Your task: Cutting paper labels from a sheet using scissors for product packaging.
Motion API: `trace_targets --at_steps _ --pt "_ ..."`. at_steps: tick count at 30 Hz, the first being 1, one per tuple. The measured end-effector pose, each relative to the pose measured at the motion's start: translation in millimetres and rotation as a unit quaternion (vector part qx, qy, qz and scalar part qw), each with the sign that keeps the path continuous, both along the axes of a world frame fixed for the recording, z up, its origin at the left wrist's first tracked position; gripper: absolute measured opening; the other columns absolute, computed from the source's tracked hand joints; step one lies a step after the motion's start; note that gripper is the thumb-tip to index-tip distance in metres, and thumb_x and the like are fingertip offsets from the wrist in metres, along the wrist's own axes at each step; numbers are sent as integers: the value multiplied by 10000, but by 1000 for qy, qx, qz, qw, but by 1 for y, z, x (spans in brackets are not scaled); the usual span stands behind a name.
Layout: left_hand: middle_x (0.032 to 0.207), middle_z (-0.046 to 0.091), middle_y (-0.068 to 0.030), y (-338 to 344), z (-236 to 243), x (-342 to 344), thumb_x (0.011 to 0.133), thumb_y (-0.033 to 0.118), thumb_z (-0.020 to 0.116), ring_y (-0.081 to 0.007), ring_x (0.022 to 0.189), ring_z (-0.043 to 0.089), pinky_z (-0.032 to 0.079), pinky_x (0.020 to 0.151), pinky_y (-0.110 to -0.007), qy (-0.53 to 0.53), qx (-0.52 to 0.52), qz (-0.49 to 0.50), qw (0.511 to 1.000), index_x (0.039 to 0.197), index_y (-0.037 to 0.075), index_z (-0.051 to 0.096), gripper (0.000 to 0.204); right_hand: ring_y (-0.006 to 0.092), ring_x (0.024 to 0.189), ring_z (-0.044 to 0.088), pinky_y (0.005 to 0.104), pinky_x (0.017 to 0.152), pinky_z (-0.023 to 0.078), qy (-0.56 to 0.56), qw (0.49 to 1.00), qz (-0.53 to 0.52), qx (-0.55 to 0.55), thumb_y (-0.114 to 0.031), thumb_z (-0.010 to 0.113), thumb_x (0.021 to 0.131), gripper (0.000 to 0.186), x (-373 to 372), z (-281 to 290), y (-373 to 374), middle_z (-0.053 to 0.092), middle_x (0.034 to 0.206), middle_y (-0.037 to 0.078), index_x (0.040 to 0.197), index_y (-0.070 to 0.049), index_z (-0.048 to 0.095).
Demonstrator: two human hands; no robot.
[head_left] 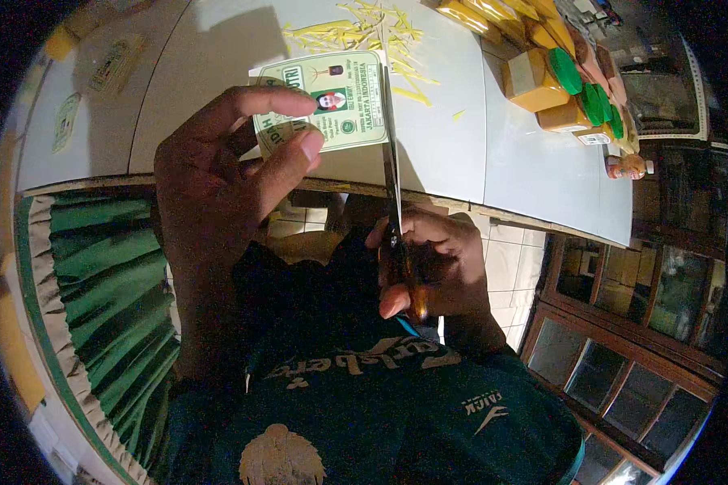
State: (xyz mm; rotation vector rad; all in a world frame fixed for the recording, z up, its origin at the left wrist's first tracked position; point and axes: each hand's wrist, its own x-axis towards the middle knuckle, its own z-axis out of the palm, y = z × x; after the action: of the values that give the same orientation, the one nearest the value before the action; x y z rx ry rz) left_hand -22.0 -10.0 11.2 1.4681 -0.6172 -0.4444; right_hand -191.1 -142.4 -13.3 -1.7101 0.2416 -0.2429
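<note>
My left hand (222, 149) pinches a pale green printed paper label (352, 97) between thumb and fingertips, held up in front of the white tabletop (178, 121). My right hand (433, 259) grips scissors (394, 202) with amber-brown handles; the long blades point away from me, along the label's right edge. Whether they touch the paper all the way along is hard to tell. Beyond the label, thin yellow paper strips (360, 28) lie scattered on the table.
Yellow containers with green lids (562, 73) and packets stand at the table's right, near a small bottle (623, 167). More labels (113, 65) lie at the left. Below are a green pleated curtain (105, 291), a tiled floor (505, 275) and glass-paned wooden cabinets (615, 364).
</note>
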Motion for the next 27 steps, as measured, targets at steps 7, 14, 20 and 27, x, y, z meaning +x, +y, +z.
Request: trace_targets --at_steps 7,14,20,27 --pt "935 633 -97 -2 -4 -1 745 -27 675 -138 900 600 524 743 -244 20 -9 -2 1000 946 -8 617 210 89 535 583 197 455 398 9 999 -27 21 -270 884 512 572 -6 -7 3 608 606 46 906 39 607" --pt "947 630 -92 -2 -11 2 744 -38 671 -145 899 585 517 742 -257 -10 -17 -27 999 950 -11 615 215 81 514 566 193 442 381 10 998 -32 56 -291 890 504 608 -8 -12 1 605 598 46 920 46 602" --pt "951 629 -93 -1 -9 2 747 -30 673 -142 895 585 510 757 -252 49 11 -59 997 945 -10 616 207 75 527 563 193 446 370 31 996 -16 77 -278 890 513 598 -2 -5 -8 599 603 34 922 46 599" --pt "925 618 -70 -6 -13 8 762 -20 665 -131 861 584 516 734 -259 51 -7 -47 998 948 0 612 194 75 615 577 204 521 433 34 985 -85 147 -284 882 539 616 6 -18 -7 629 756 73 958 53 581"
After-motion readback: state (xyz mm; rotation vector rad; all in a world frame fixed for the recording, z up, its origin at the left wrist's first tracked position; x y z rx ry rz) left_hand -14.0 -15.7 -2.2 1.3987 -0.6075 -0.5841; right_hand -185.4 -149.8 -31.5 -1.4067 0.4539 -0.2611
